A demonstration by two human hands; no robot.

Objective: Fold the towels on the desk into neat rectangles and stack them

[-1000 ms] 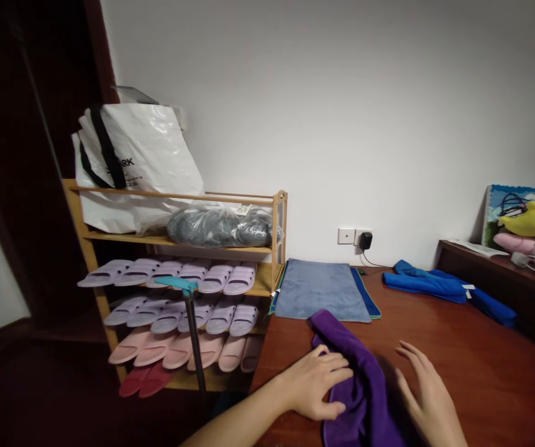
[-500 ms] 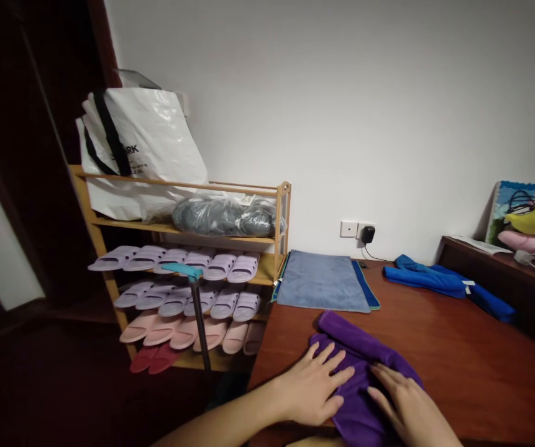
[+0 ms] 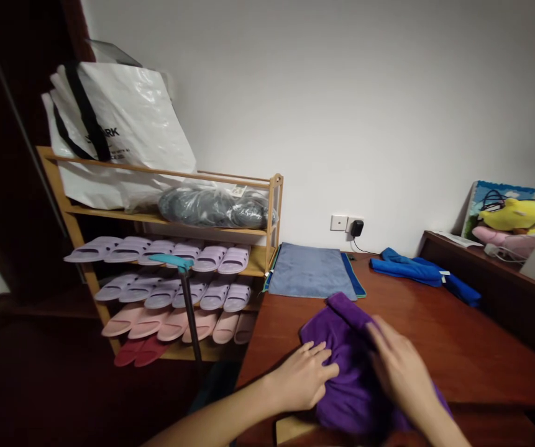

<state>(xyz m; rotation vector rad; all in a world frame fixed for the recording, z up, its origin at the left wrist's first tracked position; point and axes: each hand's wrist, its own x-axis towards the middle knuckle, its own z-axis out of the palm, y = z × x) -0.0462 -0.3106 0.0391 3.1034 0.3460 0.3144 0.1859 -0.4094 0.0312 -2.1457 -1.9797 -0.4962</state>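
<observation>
A wrinkled purple towel (image 3: pixel 342 335) lies on the near part of the brown desk (image 3: pixel 472 354), with a folded strip along its far right side. My left hand (image 3: pixel 302 375) rests on the towel's left side, its fingers bent into the cloth and wrinkles running out from them. My right hand (image 3: pixel 400 360) lies along the towel's right side, fingers stretched out and slightly blurred; its palm side is hidden. Beyond the purple towel, a flat grey-blue towel (image 3: pixel 311 270) lies over a darker blue one with a green edge.
A crumpled blue cloth (image 3: pixel 407 271) lies at the desk's back right, below a raised shelf (image 3: pixel 453 248) bearing a yellow plush toy (image 3: pixel 519 214). Left stands a wooden shoe rack (image 3: pixel 274 211) with slippers and a white bag (image 3: pixel 127 112). A teal-topped pole (image 3: pixel 187 298) stands before it.
My left hand's spread fingers have curled into the purple towel, and the cloth is more wrinkled. My right hand has moved up along its right side. The view has shifted slightly right.
</observation>
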